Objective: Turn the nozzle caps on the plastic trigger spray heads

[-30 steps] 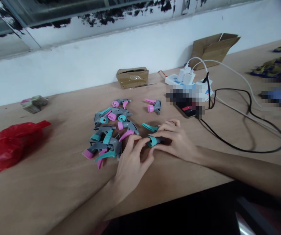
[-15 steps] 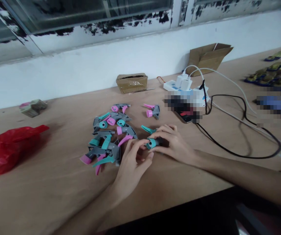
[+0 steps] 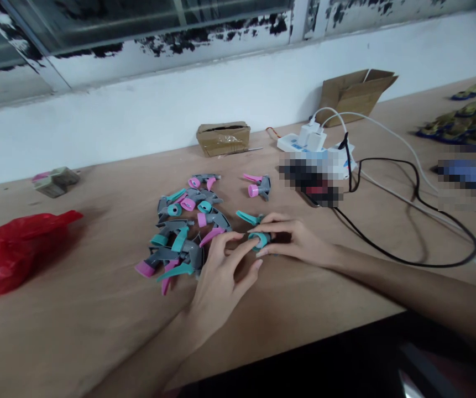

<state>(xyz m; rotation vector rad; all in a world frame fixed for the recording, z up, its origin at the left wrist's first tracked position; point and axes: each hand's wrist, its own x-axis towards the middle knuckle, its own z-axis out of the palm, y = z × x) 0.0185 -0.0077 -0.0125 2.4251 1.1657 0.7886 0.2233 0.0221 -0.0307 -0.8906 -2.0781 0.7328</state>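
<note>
My right hand (image 3: pixel 293 239) is closed around a grey trigger spray head with a teal collar (image 3: pixel 259 241) and a teal lever (image 3: pixel 246 217). The collar's opening faces left. From the left, my left hand (image 3: pixel 221 271) reaches in with its index fingertip at the opening of the collar; its fingers and thumb are apart and grip nothing. Left of it lies a pile of grey spray heads (image 3: pixel 192 251) with pink or teal collars and levers. Another spray head with a pink collar (image 3: pixel 254 191) lies apart, beyond my hands.
A red plastic bag (image 3: pixel 22 251) lies at the left. Along the wall stand a small cardboard box (image 3: pixel 223 140) and a larger open carton (image 3: pixel 349 99). A power strip (image 3: pixel 289 143) with plugs and a black cable (image 3: pixel 412 265) occupy the right side, beside a partly blurred phone.
My left index finger has straightened and moved to the opening of the teal collar. My right hand keeps its hold, with its fingers slightly shifted around the spray head.
</note>
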